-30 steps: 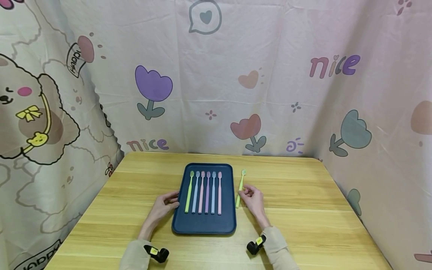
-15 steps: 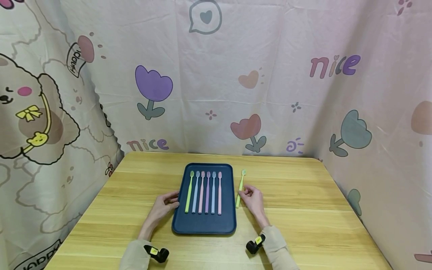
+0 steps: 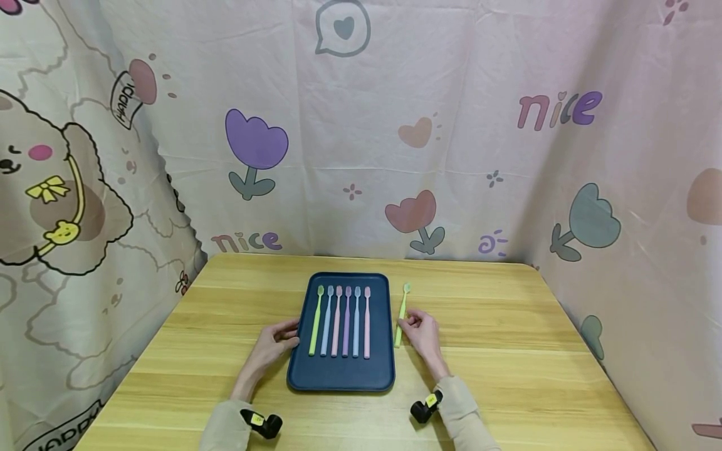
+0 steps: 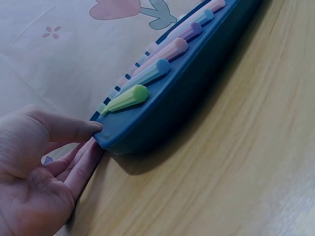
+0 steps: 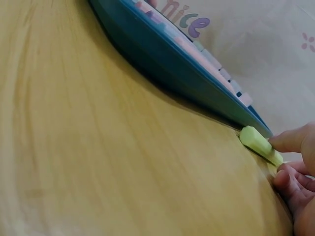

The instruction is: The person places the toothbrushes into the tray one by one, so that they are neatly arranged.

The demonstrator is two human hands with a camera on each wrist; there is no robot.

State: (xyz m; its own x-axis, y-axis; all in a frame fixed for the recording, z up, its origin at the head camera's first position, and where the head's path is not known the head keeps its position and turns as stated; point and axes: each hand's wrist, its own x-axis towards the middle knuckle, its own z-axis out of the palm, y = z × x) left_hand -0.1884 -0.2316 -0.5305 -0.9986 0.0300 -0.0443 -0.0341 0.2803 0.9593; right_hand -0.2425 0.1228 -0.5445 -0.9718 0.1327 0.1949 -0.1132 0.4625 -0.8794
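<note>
A dark blue tray [image 3: 341, 378] lies on the table with several toothbrushes in an upright row: green [image 3: 314, 329], blue, pink, purple, blue and pink. My left hand [image 3: 272, 346] grips the tray's left rim. In the left wrist view, its thumb [image 4: 81, 129] lies over the rim and the fingers are against the outer side. Just right of the tray, my right hand [image 3: 424, 335] pinches a yellow-green toothbrush [image 3: 403, 307] by its handle. In the right wrist view this toothbrush [image 5: 256, 141] lies low at the table, close beside the tray wall; its head is hidden there.
The wooden table [image 3: 507, 351] reaches back to a patterned curtain [image 3: 361, 125], with more curtain at both sides. Small black wrist cameras are strapped over each sleeve [image 3: 465, 410].
Almost nothing differs. The right wrist shifts very slightly, while both hands, the tray and the toothbrushes keep their places.
</note>
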